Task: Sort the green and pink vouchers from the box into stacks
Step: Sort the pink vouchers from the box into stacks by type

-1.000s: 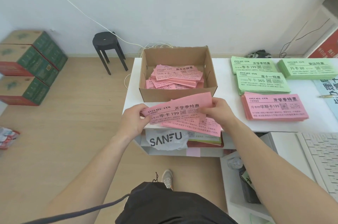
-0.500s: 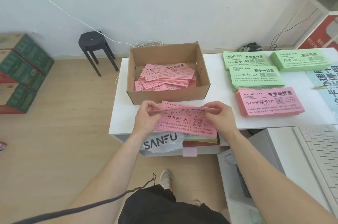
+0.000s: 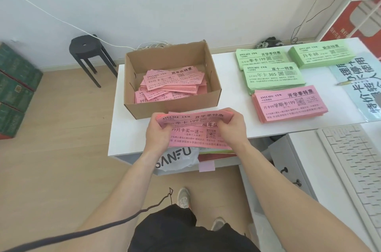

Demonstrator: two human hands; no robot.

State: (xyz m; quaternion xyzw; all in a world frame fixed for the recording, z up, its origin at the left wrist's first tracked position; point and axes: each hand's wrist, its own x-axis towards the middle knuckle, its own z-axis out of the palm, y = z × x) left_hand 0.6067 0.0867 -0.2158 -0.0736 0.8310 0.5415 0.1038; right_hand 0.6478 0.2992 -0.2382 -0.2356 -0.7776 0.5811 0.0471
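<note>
An open cardboard box (image 3: 173, 107) stands on the white table (image 3: 233, 111) with loose pink vouchers (image 3: 173, 84) inside. In front of it, at the table's near edge, my left hand (image 3: 157, 137) and my right hand (image 3: 231, 129) grip the two ends of a bundle of pink vouchers (image 3: 191, 122). A flatter pink pile (image 3: 193, 138) lies directly under the bundle. To the right lie a pink stack (image 3: 288, 105) and three green stacks (image 3: 272, 76), (image 3: 259, 58), (image 3: 321, 54).
A white keyboard (image 3: 354, 169) sits at the right on a lower desk. A blue printed sheet (image 3: 358, 87) lies at the table's right end. Under the table is a white bag (image 3: 177, 159). A black stool (image 3: 88, 54) and green cartons (image 3: 14, 91) stand on the floor at left.
The bundle tipped from face-up to edge-on, then down flatter over the pile at the table's edge. Both hands stayed on its ends. The camera turned left and moved closer.
</note>
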